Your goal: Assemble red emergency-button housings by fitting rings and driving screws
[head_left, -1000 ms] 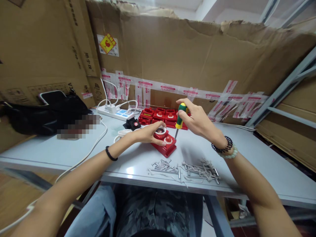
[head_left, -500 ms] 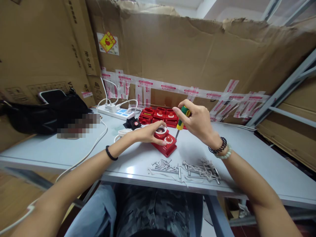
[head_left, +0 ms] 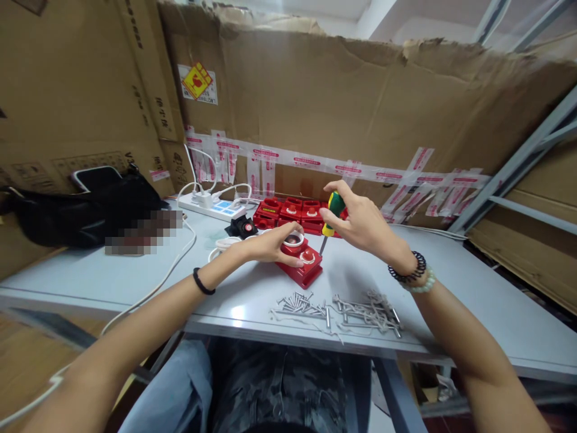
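Brown cardboard walls off the upper half of the frame. Below it, a pale tabletop runs across the middle, with a black bag at far left. Red housings are lined up near the centre, behind the work; metal rods lie tangled with pale strings at lower right of centre, and a white power strip sits left of centre.

From where I stand, the right hand is grasping the screwdriver, fingers loosely wrapped round its handle. The left hand steadies the red block at the centre of the frame, thumb across its top, fingers by the white ring. The screwdriver leans over the block's right corner; I can't tell whether its tip is seated.

Half a second ago the thumb jutted further left; now the wrist has swung slightly right and the forefinger reaches out, while the block and left hand stay put. I read that as a hand rolling back between turns, with that corner's fastening probably unfinished. Smallest of all, loose screws lie heaped at lower centre.
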Motion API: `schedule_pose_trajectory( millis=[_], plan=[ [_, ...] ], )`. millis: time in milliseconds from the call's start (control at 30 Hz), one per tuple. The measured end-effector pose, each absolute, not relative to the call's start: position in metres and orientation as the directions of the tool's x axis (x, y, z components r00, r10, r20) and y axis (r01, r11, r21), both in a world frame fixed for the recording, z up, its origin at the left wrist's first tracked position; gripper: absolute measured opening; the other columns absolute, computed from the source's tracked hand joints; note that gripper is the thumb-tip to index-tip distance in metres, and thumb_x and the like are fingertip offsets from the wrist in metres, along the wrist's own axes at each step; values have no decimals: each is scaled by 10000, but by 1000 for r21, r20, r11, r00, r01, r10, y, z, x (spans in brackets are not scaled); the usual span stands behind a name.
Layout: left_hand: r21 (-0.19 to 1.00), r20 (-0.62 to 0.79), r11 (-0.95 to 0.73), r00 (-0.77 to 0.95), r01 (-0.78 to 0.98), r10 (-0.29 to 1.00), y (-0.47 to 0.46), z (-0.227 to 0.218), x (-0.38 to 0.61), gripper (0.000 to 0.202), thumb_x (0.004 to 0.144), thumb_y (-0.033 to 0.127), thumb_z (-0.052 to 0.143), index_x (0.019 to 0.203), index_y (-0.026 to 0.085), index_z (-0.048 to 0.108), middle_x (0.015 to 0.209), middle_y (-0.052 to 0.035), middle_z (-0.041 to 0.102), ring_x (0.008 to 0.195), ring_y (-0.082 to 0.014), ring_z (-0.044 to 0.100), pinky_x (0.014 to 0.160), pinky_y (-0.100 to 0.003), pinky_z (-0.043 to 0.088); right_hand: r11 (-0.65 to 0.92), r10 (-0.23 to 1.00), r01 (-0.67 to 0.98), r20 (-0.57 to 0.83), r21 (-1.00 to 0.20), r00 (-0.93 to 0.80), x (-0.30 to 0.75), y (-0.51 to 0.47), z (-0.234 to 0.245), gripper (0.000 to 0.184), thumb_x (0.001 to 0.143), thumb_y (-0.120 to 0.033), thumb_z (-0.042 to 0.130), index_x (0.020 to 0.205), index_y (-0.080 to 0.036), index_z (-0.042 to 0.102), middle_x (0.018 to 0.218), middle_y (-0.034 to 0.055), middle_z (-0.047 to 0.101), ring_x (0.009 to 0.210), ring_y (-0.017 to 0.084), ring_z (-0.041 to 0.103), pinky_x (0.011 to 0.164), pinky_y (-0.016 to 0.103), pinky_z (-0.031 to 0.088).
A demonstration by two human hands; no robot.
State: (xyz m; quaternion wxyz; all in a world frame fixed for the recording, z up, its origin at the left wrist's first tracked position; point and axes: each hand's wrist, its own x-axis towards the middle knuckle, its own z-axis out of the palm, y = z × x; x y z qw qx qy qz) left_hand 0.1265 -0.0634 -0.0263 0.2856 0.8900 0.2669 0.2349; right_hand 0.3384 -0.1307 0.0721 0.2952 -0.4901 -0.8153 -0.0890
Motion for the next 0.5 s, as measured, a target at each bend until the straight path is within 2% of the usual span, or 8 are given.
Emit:
schedule_pose_trajectory(
  millis=[100, 200, 267, 300, 400, 467, 500],
  plan=[
    [628, 252, -693, 750, 354, 612, -64, -25, 127, 636, 681, 480, 741, 1169, 219, 427, 1196, -92, 524, 1066, -251, 536, 908, -375, 426, 594, 756, 774, 481, -219, -445, 341, -133, 75, 352, 815, -292, 563, 1147, -215, 474, 820, 19, 644, 642, 136, 563, 603, 252, 410],
    [623, 234, -686, 748, 376, 622, -65, -25, 127, 630, 688, 498, 731, 1163, 219, 425, 1211, -97, 519, 1058, -249, 537, 896, -370, 429, 422, 775, 902, 551, -86, -310, 339, -135, 74, 276, 809, -379, 586, 1019, -207, 537, 716, 27, 625, 611, 164, 554, 579, 281, 383],
    [625, 232, -684, 746, 377, 624, -64, -25, 127, 637, 687, 502, 730, 1168, 219, 422, 1221, -100, 516, 1071, -253, 534, 906, -373, 424, 313, 767, 949, 597, -28, -235, 337, -136, 73, 285, 807, -407, 577, 1003, -203, 541, 695, 34, 619, 609, 181, 552, 574, 297, 367],
    [625, 236, -686, 747, 373, 622, -64, -25, 127, 645, 685, 501, 733, 1172, 217, 420, 1222, -101, 516, 1079, -254, 532, 914, -374, 420, 323, 769, 946, 592, -34, -242, 337, -137, 73, 299, 804, -390, 577, 1033, -205, 528, 717, 35, 625, 620, 182, 556, 577, 297, 369],
    [621, 252, -697, 751, 358, 610, -64, -25, 127, 647, 682, 497, 737, 1167, 210, 420, 1205, -102, 519, 1081, -253, 529, 923, -371, 414, 518, 778, 842, 495, -154, -388, 339, -139, 76, 394, 781, -280, 580, 1149, -214, 452, 824, 25, 646, 648, 151, 563, 596, 270, 393],
    [617, 252, -700, 752, 360, 609, -65, -24, 127, 630, 683, 494, 735, 1151, 208, 424, 1193, -101, 519, 1060, -247, 532, 907, -367, 420, 580, 769, 789, 454, -202, -450, 340, -140, 78, 367, 786, -264, 576, 1130, -213, 458, 818, 18, 649, 630, 133, 555, 588, 254, 394],
    [620, 248, -696, 751, 362, 612, -65, -24, 127, 621, 684, 494, 733, 1144, 210, 426, 1188, -98, 520, 1048, -244, 534, 895, -365, 425, 564, 774, 804, 462, -189, -434, 340, -140, 78, 314, 796, -287, 577, 1086, -210, 484, 787, 18, 646, 613, 132, 547, 578, 255, 386]
  ],
)
